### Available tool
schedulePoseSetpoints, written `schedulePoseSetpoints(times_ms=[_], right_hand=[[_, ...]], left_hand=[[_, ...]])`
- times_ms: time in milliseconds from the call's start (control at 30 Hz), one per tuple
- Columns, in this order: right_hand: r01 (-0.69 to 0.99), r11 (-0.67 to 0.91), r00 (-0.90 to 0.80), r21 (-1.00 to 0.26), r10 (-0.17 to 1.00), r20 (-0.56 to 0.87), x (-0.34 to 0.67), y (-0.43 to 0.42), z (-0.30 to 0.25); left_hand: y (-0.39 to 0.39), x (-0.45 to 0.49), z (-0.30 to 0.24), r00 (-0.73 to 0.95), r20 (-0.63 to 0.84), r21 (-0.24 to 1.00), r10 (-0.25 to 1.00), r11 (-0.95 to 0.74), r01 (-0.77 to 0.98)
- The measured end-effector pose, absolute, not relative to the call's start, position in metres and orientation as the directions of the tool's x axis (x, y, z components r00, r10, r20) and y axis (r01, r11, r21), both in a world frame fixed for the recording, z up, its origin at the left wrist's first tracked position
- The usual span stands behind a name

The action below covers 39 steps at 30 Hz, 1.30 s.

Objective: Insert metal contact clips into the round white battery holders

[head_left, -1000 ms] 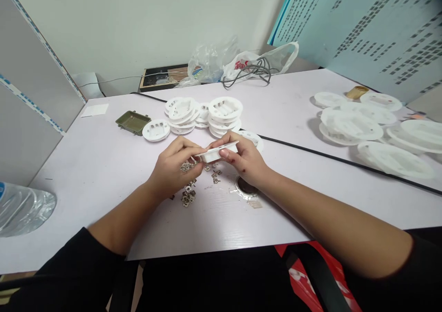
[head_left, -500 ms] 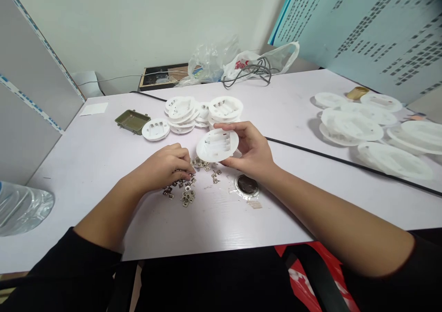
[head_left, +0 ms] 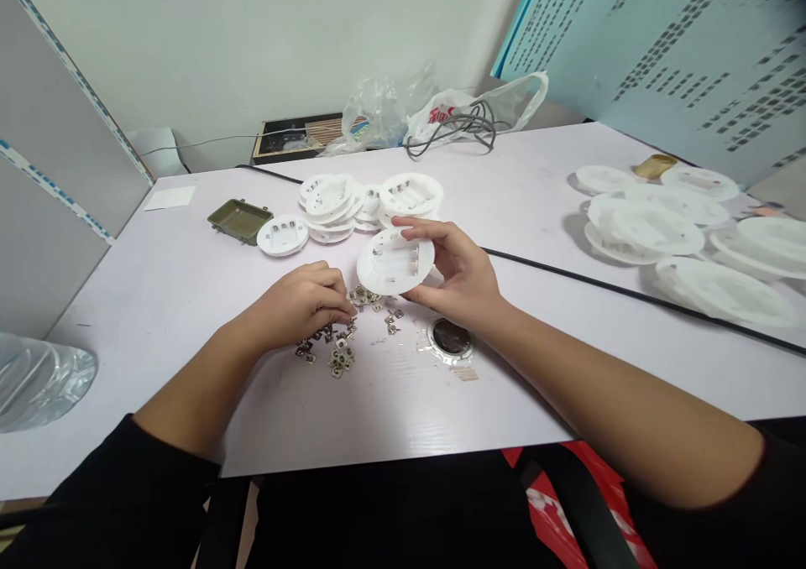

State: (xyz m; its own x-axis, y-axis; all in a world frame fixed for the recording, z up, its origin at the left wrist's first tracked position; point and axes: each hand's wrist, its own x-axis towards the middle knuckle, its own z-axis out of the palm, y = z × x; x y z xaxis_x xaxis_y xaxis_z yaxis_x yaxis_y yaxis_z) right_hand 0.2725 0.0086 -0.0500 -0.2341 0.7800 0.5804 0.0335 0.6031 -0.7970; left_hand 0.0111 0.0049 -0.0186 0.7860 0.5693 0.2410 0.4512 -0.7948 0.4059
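Centrally, a white plastic disc is held up over the desk, tilted so that its recessed, slotted face shows; a small metal piece is visible at the left end of the recess. The right hand is clamped on its right edge, fingers over the top rim, thumb below. The left hand is apart from it, fingertips drawn together at the scattered metal clips; cannot tell whether one is pinched. More clips lie just below the disc. Near the right wrist: a dark round patch with a pale rim. Beyond the hands, stacked discs, with a single disc to their left beside a green tray. A black cable runs rightward; past it, a group of pale discs. Far edge: clear plastic bag. Left edge: clear bottle, partly out of view.
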Motion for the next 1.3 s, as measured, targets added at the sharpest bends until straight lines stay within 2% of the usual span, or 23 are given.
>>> schedulePoseSetpoints(times_ms=[133, 300, 600, 1100, 1300], right_hand=[[0.085, 0.584, -0.235, -0.808, 0.799, 0.553, 0.273, 0.007, -0.049], [0.086, 0.598, -0.236, -0.797, 0.789, 0.567, 0.273, 0.008, -0.049], [0.096, 0.674, -0.259, -0.732, 0.727, 0.636, 0.273, 0.011, -0.055], [0.104, 0.677, -0.278, -0.729, 0.723, 0.632, 0.273, 0.012, -0.056], [0.069, 0.69, -0.286, -0.72, 0.706, 0.648, 0.274, 0.013, -0.057]], left_hand=[[0.005, 0.01, -0.012, 0.798, 0.193, 0.508, 0.571, -0.754, 0.416], [0.006, 0.008, -0.008, 0.811, 0.092, 0.576, 0.577, -0.696, 0.43], [0.005, 0.011, -0.009, 0.796, -0.031, 0.524, 0.604, -0.669, 0.528], [0.001, 0.017, -0.013, 0.784, 0.079, 0.545, 0.616, -0.685, 0.483], [0.001, 0.013, -0.011, 0.712, 0.179, 0.601, 0.679, -0.649, 0.467]])
